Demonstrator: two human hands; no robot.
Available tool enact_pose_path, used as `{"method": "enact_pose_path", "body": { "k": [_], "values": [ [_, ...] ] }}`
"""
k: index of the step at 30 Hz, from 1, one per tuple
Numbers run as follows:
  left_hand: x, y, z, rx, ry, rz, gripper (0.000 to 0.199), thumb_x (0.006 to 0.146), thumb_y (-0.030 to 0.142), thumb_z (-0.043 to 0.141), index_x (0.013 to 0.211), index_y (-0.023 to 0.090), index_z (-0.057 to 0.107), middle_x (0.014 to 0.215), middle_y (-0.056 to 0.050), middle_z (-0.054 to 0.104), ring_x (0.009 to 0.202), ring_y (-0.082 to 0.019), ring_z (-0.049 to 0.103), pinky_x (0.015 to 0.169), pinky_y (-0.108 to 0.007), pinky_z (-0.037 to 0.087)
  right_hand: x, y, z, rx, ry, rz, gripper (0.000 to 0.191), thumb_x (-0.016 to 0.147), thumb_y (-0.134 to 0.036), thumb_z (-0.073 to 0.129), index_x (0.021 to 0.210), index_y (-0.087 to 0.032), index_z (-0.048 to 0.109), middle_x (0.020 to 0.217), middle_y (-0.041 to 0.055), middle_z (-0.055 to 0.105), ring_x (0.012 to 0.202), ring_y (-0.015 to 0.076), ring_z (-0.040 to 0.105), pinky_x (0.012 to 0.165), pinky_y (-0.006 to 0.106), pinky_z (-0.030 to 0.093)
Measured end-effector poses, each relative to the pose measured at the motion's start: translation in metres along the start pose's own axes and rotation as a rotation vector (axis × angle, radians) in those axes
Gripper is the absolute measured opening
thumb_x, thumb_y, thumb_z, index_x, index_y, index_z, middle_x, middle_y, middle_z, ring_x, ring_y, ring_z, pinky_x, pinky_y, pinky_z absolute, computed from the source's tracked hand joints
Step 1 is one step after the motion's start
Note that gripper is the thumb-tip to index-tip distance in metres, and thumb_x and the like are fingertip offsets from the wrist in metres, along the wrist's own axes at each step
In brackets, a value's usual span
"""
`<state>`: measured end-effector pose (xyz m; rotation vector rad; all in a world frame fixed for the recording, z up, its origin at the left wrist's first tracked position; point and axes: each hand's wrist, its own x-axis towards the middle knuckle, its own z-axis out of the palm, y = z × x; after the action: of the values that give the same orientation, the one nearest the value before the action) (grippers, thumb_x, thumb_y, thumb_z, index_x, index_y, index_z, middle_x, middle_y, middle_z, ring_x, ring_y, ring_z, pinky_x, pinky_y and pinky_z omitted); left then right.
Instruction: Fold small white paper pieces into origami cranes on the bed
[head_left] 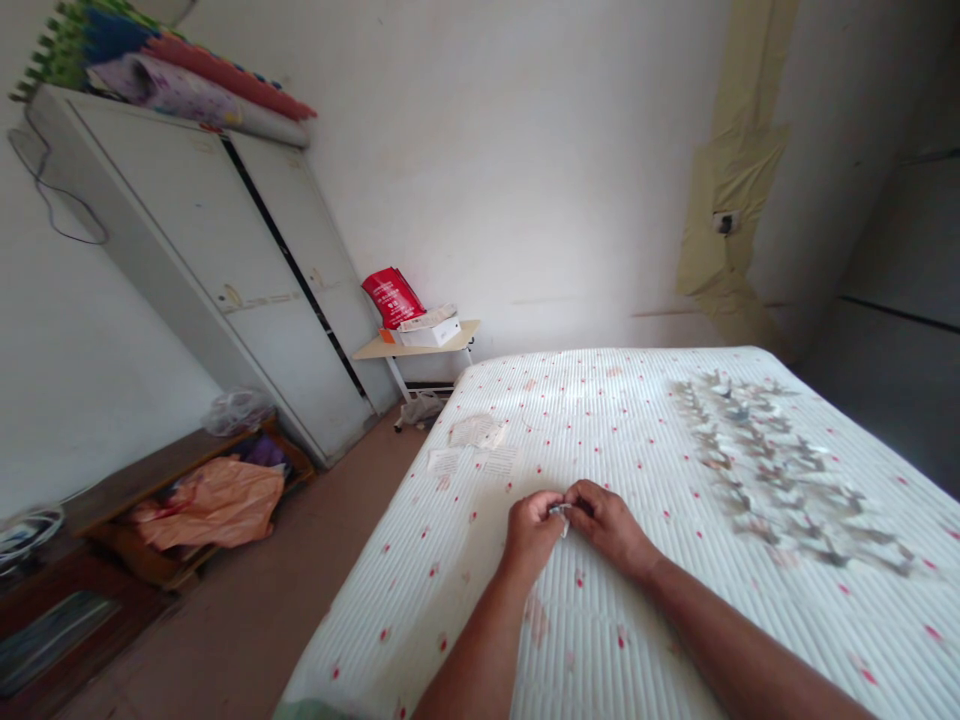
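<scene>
A small piece of folded paper is pinched between both hands above the bed cover. My left hand has its thumb and fingers closed on the paper's left side. From the right, my right hand closes on the same paper, its fingertips nearly meeting those of the left. Rows of small folded paper figures stand on the right part of the bed. Beyond my left hand lie several flat printed paper sheets.
The bed has a white ribbed cover with red spots. Behind its left corner stands a small table with a red bag and a white box. A tall grey cabinet and a low wooden cabinet are at left.
</scene>
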<state>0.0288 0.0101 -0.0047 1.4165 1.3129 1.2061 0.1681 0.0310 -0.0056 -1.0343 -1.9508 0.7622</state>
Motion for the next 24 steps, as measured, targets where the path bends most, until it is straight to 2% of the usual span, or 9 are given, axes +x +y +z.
{"method": "enact_pose_path", "body": {
  "k": [7, 10, 13, 18, 24],
  "values": [
    [-0.0007, 0.0045, -0.0024, -0.101, -0.031, -0.044, 0.033, 0.062, 0.016, 0.053, 0.092, 0.010, 0.066, 0.063, -0.001, 0.062, 0.054, -0.010, 0.051, 0.052, -0.020, 0.037, 0.0007, -0.0005, -0.0003, 0.168, -0.040, 0.078, 0.009, 0.078, -0.024, 0.047, 0.073, -0.019, 0.052, 0.063, -0.0029, 0.057, 0.058, 0.0113, 0.053, 0.057, 0.022, 0.038],
    [-0.0006, 0.0051, -0.0044, -0.162, -0.019, -0.083, 0.035, 0.070, 0.029, 0.053, 0.096, 0.010, 0.064, 0.061, -0.003, 0.062, 0.052, -0.012, 0.054, 0.049, -0.020, 0.037, 0.0022, -0.0018, -0.0004, 0.331, -0.044, 0.123, 0.012, 0.078, -0.027, 0.048, 0.070, -0.019, 0.048, 0.058, -0.0036, 0.057, 0.054, 0.0107, 0.052, 0.054, 0.022, 0.038],
    [0.0000, 0.0045, -0.0066, -0.220, 0.004, -0.056, 0.042, 0.077, 0.043, 0.047, 0.095, 0.009, 0.064, 0.059, -0.004, 0.061, 0.052, -0.013, 0.055, 0.049, -0.021, 0.037, 0.0036, -0.0021, -0.0002, 0.426, -0.035, 0.154, 0.014, 0.078, -0.030, 0.049, 0.069, -0.019, 0.046, 0.056, -0.0037, 0.056, 0.052, 0.0103, 0.050, 0.051, 0.022, 0.037],
    [-0.0001, 0.0065, -0.0064, -0.218, 0.000, -0.034, 0.040, 0.078, 0.047, 0.048, 0.082, 0.011, 0.064, 0.056, -0.002, 0.058, 0.051, -0.011, 0.051, 0.049, -0.020, 0.036, 0.0036, -0.0031, -0.0004, 0.416, -0.021, 0.149, 0.017, 0.078, -0.032, 0.049, 0.067, -0.019, 0.047, 0.055, -0.0035, 0.055, 0.050, 0.0094, 0.047, 0.050, 0.021, 0.035],
    [-0.0008, 0.0109, -0.0042, -0.175, 0.005, -0.023, 0.034, 0.076, 0.045, 0.051, 0.064, 0.013, 0.057, 0.051, 0.002, 0.052, 0.048, -0.009, 0.047, 0.048, -0.019, 0.034, 0.0027, -0.0066, -0.0009, 0.317, -0.022, 0.102, 0.018, 0.081, -0.033, 0.047, 0.070, -0.019, 0.050, 0.058, -0.0030, 0.057, 0.053, 0.0103, 0.051, 0.053, 0.021, 0.038]
  ]
}}
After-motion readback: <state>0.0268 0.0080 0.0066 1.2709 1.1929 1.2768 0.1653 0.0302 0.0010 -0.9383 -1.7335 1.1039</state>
